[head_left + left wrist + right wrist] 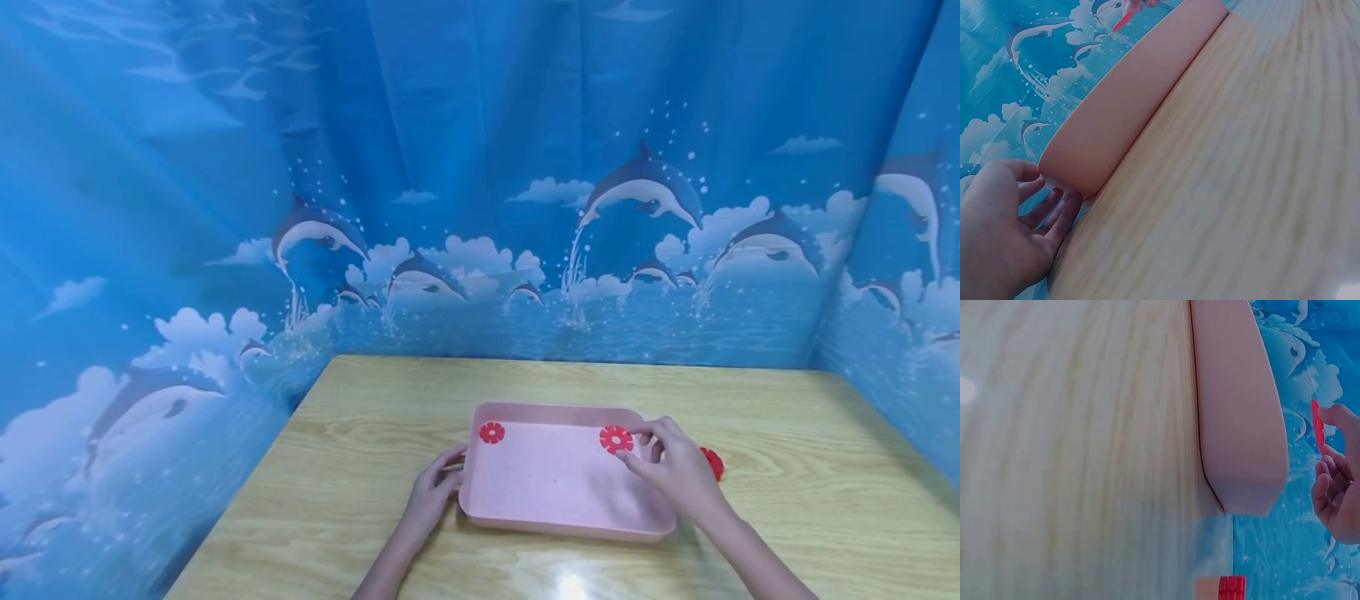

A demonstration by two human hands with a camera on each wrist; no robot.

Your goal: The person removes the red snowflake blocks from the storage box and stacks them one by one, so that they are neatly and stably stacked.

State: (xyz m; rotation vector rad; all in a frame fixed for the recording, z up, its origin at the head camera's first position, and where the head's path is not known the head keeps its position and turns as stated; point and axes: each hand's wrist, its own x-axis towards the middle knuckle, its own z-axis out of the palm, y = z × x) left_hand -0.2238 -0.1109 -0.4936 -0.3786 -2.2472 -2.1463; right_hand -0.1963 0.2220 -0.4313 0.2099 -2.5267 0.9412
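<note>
A shallow pink tray [555, 530] lies on the table. My left hand [433, 493] holds its left edge, fingers bent at the corner, as the left wrist view also shows. Between thumb and fingers, my right hand [678, 471] pinches a red notched plastic disc [615, 439] with a hole in its middle. This disc is raised above the right part of the tray; edge-on, the same red disc [1318, 425] shows in the right wrist view. Another red notched disc [492, 432] is at the tray's far left corner.
More red discs [714, 464] sit on the table right of the tray, partly behind my right hand; the right wrist view shows them as a red stack [1232, 588]. The wooden table [360, 417] backs onto a blue dolphin-printed curtain [480, 167].
</note>
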